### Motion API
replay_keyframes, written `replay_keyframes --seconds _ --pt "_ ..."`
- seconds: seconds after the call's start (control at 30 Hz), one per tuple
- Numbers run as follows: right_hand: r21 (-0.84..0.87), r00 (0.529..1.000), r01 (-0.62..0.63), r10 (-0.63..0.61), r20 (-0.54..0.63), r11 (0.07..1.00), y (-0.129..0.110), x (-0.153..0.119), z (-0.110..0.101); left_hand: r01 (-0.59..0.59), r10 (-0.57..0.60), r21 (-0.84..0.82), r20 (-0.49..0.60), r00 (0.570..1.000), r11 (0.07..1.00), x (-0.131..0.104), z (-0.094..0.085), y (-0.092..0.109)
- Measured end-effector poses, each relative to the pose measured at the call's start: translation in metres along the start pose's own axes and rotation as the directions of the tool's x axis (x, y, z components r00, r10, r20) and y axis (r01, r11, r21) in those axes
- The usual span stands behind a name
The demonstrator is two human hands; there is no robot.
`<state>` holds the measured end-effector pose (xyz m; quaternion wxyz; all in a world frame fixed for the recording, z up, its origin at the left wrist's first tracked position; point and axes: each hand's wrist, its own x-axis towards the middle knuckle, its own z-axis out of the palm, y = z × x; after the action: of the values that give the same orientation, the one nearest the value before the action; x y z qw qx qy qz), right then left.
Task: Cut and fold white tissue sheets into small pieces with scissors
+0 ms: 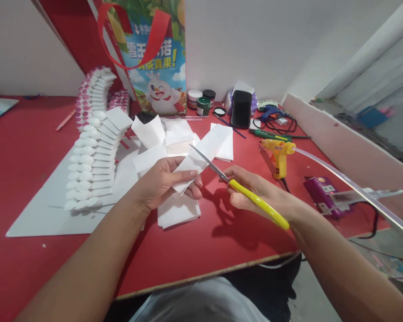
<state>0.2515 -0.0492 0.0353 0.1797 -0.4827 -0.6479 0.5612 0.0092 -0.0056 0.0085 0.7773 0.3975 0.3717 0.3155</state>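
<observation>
My left hand (168, 181) pinches a white paper strip (204, 145) between thumb and fingers, tilted up to the right. My right hand (255, 192) grips a pair of scissors (255, 200) with yellow handles, seen edge-on. Their metal blades lie across the paper strip as seen from here; whether they touch it I cannot tell. Below my left hand, a stack of white paper pieces (178, 213) rests on the red table. Behind it are more loose white papers (151, 134). On the left stands a curved row of white pieces with rounded ends (83, 163).
A yellow glue gun (277, 156) with a long clear stick is at right, near a purple device (325, 194). Farther back are a phone (241, 109), small jars (203, 105), a green cutter (272, 135) and a tall printed bag (157, 58). A grey board (47, 210) lies left.
</observation>
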Motion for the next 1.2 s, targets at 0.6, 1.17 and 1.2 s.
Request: replay_keyframes --seconds 0.6,1.17,1.2 --pt "0.087 0.997 0.021 -0.014 -0.074 0.996 0.012 0.006 0.004 0.003 -0.002 -0.026 0.031 1.000 1.000 0.000 -0.003 -0.001" --pt "0.025 0.967 -0.018 0.024 -0.253 1.000 0.017 0.016 0.012 -0.043 0.045 -0.044 0.053 0.998 0.998 0.003 -0.011 -0.002" --pt "0.029 0.965 -0.013 0.021 -0.261 0.999 0.016 0.017 0.013 -0.044 0.047 -0.052 0.049 0.998 0.998 0.003 -0.012 -0.003"
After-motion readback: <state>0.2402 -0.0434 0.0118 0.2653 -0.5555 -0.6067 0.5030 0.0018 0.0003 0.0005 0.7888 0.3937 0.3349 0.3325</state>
